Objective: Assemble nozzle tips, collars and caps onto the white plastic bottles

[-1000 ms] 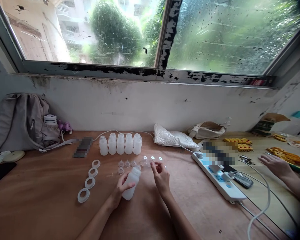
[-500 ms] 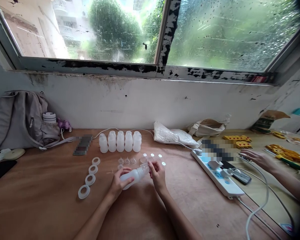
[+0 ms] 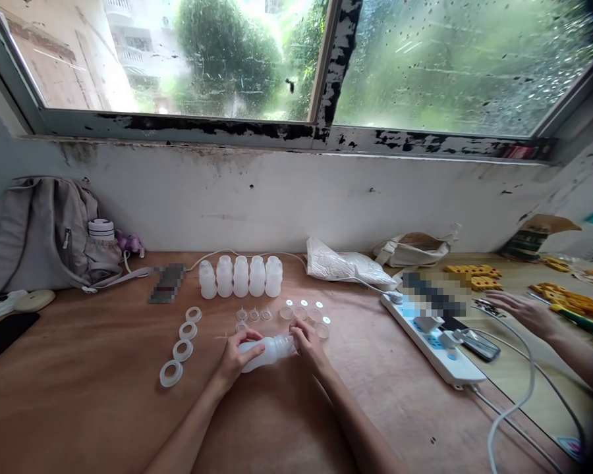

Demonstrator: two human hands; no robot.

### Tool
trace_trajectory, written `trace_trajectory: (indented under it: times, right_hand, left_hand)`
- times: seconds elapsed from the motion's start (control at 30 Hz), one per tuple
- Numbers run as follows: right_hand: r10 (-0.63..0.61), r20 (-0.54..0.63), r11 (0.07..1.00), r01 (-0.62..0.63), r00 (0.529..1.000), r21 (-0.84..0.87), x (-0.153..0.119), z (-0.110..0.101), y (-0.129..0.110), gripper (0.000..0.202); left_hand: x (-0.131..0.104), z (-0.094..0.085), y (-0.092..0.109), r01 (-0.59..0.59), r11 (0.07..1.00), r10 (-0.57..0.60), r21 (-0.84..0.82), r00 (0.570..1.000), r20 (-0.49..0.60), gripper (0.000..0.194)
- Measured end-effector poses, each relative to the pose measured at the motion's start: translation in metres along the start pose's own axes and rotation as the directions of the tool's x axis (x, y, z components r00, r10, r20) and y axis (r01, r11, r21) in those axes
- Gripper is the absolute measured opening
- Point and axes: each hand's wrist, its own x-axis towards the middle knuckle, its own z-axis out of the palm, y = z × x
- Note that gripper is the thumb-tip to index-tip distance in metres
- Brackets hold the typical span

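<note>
My left hand (image 3: 238,355) is wrapped round the body of a translucent white baby bottle (image 3: 264,357), which lies tilted with its neck to the right. At that end, the fingers of my right hand (image 3: 308,343) are closed on a clear cap (image 3: 285,345), partly hiding it. Just beyond my hands are several clear bottle nipples (image 3: 254,314) and several clear round caps (image 3: 314,316) with small white discs near them. A column of white screw rings (image 3: 182,350) lies to the left. Similar bottles (image 3: 241,276) stand upright in a row behind.
A white power strip (image 3: 432,342) with plugs and cables lies on the right. Beyond it are a co-worker's hand (image 3: 526,313) and yellow parts (image 3: 570,298). A grey backpack (image 3: 54,237) stands at left; a white padded packet (image 3: 343,263) lies by the wall.
My right hand has turned and closed further over the bottle's capped end. The bottle has tipped lower, closer to level. My left hand keeps its hold.
</note>
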Motion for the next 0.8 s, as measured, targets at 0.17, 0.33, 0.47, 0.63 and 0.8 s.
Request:
trace_trajectory:
  times: [0.17,0.33,0.47,0.63,0.8]
  right_hand:
    - [-0.030,0.123,0.999,0.034,0.992,-0.038,-0.004,0.005,0.001,0.032]
    - [-0.079,-0.057,0.991,0.073,0.995,-0.110,-0.008,0.017,0.009,0.032]
    - [-0.017,-0.181,0.990,-0.009,0.983,-0.140,-0.013,0.024,0.013,0.031]
    - [-0.043,-0.180,0.982,0.008,0.983,-0.191,-0.019,0.026,0.007,0.032]
    - [-0.056,-0.174,0.987,0.028,0.983,-0.159,-0.024,0.028,0.005,0.032]
  left_hand:
    - [-0.001,-0.002,0.000,-0.009,1.000,0.010,0.012,0.998,-0.067,0.023]
    - [-0.004,0.000,0.003,-0.061,0.996,0.069,0.061,0.989,-0.131,0.028]
    - [-0.010,0.003,0.002,-0.119,0.985,0.140,0.122,0.973,-0.182,0.031]
    - [-0.016,0.006,0.003,-0.131,0.976,0.163,0.174,0.970,-0.182,0.030]
    - [-0.016,0.006,0.006,-0.111,0.986,0.130,0.128,0.980,-0.153,0.030]
